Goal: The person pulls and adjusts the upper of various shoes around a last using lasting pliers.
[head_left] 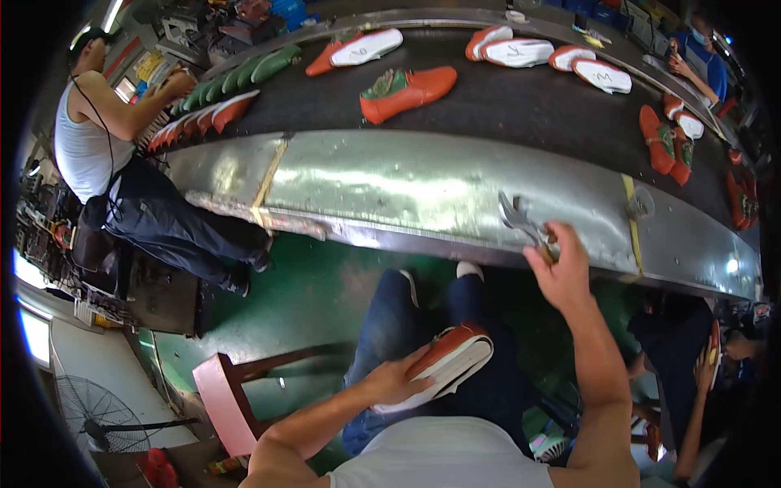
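Note:
On my lap my left hand (393,382) grips a red-brown shoe (455,363), its white sole side turned up and tilted to the right. Over the near edge of the metal bench, my right hand (564,264) has its fingers and thumb around the handles of metal pincers (514,215). The curved jaws of the pincers point away from me, over the shiny bench top. Whether they touch the metal cannot be made out.
Beyond the metal bench ledge (366,183) runs a dark belt (504,106) with several red and green shoes, including a red shoe (411,93). A clear cup (641,203) stands right. One person (102,122) works at left, others at right. A pink-backed chair (220,403) is left of me.

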The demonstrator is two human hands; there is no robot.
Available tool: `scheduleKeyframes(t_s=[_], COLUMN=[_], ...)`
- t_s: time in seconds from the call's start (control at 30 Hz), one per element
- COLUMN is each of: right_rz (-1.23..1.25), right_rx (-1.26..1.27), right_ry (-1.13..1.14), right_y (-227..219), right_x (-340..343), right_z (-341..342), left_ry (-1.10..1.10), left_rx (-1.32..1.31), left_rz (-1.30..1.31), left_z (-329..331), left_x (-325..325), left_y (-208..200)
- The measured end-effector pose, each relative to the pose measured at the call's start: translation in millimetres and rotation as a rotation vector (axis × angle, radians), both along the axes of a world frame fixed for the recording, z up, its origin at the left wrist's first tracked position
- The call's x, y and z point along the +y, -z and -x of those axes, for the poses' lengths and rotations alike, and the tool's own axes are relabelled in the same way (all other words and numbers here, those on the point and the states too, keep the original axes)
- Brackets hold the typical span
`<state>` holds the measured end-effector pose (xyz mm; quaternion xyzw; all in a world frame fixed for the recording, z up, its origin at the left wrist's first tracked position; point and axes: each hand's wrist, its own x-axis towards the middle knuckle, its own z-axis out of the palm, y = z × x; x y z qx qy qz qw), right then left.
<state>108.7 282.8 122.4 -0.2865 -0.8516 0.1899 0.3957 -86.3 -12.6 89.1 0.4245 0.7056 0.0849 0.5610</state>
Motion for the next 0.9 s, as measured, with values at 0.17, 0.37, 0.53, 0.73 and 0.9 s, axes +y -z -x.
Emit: scheduleKeyframes(t_s=[0.17,0.37,0.53,0.73,0.9], right_rz=[0.909,1.179,0.991,0.994,1.289], right_rx=[0.056,0.067,-0.241,-0.357,-0.312], right_ry=[-0.009,-0.104,-0.254,-0.488,-0.61], right_y=[58.6,57.5,30.2,21.2,29.9], right_x=[-108.0,-174.9,-193.9,-184.7,-163.9], right_z=[-80.8,-109.6,-93.8,-49.2,-25.1], left_ry=[0.369,-0.064,-0.581,-0.588,-0.568], left_rx=[0.482,-0.383,-0.852,-0.701,-0.582], left_rz=[-0.397,-0.556,-0.734,-0.748,-0.788], left_z=[-49.4,-8.4,-0.9,5.4,16.5], left_x=[56.0,114.8,58.7,22.7,18.0], left_y=[36.6,81.9,39.5,36.5,36.6])
